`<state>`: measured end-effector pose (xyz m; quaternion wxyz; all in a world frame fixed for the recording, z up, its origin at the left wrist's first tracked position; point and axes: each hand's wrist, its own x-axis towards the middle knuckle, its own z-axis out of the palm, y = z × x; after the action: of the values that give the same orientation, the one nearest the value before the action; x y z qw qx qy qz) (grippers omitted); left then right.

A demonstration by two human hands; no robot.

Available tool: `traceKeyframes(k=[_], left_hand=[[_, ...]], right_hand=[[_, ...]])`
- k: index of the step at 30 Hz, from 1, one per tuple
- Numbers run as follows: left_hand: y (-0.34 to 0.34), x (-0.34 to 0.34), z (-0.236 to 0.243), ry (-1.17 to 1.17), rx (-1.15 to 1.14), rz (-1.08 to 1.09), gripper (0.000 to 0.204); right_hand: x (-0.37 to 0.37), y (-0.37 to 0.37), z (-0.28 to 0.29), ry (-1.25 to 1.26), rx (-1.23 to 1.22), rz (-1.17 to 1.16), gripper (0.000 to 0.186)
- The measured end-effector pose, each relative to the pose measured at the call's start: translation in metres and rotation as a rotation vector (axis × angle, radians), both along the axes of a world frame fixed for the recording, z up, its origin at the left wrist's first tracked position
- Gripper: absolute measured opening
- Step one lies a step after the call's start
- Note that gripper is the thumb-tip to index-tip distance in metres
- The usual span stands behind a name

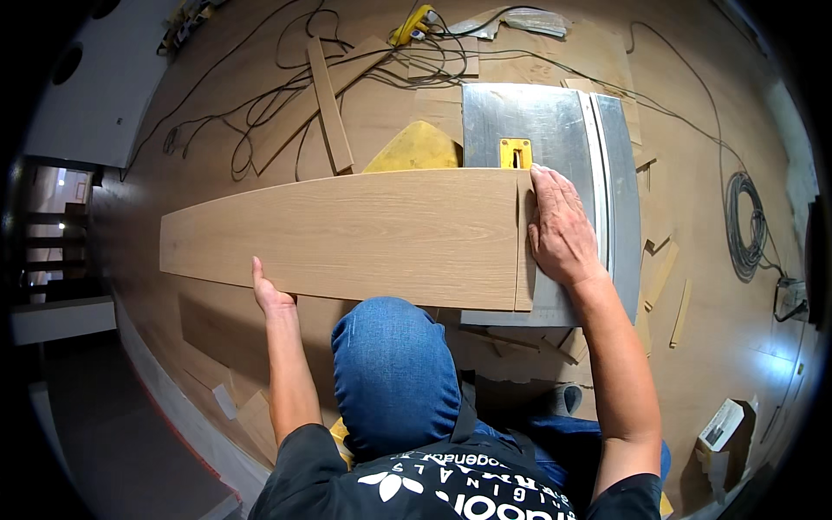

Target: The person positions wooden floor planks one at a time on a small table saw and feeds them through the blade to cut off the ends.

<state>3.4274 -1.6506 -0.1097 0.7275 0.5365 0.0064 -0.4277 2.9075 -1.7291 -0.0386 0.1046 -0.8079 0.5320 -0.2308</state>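
I've a long wooden plank (347, 234) crosswise, right end over the metal saw table (542, 113). Left hand (276, 297) at near edge, thumb up, other fingers hidden; grip, can't tell. Right hand (565, 224) on right end, fingers together; clamped, can't tell from here. Crossed boards (329, 113) beyond.

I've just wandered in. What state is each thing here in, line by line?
Plank: uncut or not, cannot tell; a line crosses it near its right end, which lies over the metal table.
Left hand: at the plank's near edge, thumb over the top.
Right hand: against the plank's right end.
Metal table: partly covered by the plank.
Cable coil: wound up.
Offcuts: scattered loose.
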Motion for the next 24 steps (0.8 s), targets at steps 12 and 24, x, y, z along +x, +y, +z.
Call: traceKeyframes(k=[12,24], left_hand=[[0.003,0.000,-0.001,-0.007,0.007,-0.007,0.050],[0.008,0.003,-0.002,-0.016,0.017,-0.007,0.049]], right_hand=[[0.000,0.004,0.001,-0.011,0.016,0.002,0.067],[0.000,0.008,0.000,0.012,0.037,-0.007,0.070]])
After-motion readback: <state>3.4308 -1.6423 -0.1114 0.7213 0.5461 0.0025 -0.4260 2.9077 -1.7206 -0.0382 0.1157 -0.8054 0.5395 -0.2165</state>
